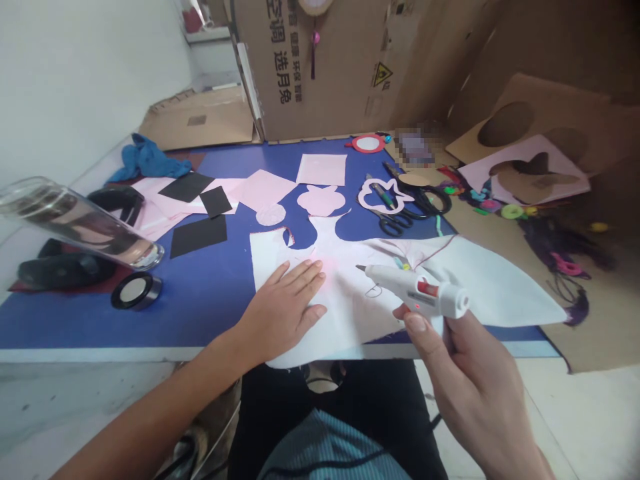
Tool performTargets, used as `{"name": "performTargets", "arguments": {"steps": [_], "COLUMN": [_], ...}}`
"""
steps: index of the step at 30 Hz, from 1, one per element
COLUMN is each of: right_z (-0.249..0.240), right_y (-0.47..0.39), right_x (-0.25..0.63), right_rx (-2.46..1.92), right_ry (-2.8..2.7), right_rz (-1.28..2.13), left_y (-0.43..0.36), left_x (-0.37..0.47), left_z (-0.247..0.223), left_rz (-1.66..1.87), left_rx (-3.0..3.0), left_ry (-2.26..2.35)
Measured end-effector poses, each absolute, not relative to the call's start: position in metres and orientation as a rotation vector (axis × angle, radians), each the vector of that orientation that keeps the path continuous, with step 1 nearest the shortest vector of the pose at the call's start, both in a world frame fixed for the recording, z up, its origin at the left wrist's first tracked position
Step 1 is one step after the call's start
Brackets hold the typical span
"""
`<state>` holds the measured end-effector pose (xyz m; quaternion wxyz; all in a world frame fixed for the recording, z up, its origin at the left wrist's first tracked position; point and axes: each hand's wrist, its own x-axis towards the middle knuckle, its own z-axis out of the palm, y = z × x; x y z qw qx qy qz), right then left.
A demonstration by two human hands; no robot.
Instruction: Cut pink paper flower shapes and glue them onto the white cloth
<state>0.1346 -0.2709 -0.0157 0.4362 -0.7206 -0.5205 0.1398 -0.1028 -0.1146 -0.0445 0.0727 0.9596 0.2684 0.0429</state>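
My right hand is wrapped round the handle of a white glue gun, its dark nozzle pointing left above the cloth. A small red light shows on the gun's body. Beneath it a piece of white cloth with cut-out curves spreads over the blue table top. My left hand lies flat on this cloth, fingers stretched out and holding nothing. Just beyond the cloth are a pink flower-shaped piece and a small pale round piece.
A glass bottle leans at the left, by a round black lid. Black squares and pink sheets lie behind my left hand. Black scissors rest farther right, near cut cardboard. A large cardboard box stands behind.
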Motion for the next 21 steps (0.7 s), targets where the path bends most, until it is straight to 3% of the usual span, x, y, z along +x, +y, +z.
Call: {"name": "performTargets", "arguments": {"steps": [21], "right_z": [-0.019], "right_y": [-0.272], "right_x": [0.136], "right_rx": [-1.813], "right_ry": [-1.272], "right_rz": [0.373], "left_y": [-0.103], "left_x": [-0.098], "left_z": [-0.046], "left_rz": [0.168], "left_rx": [2.930], "left_ry": [0.889]}}
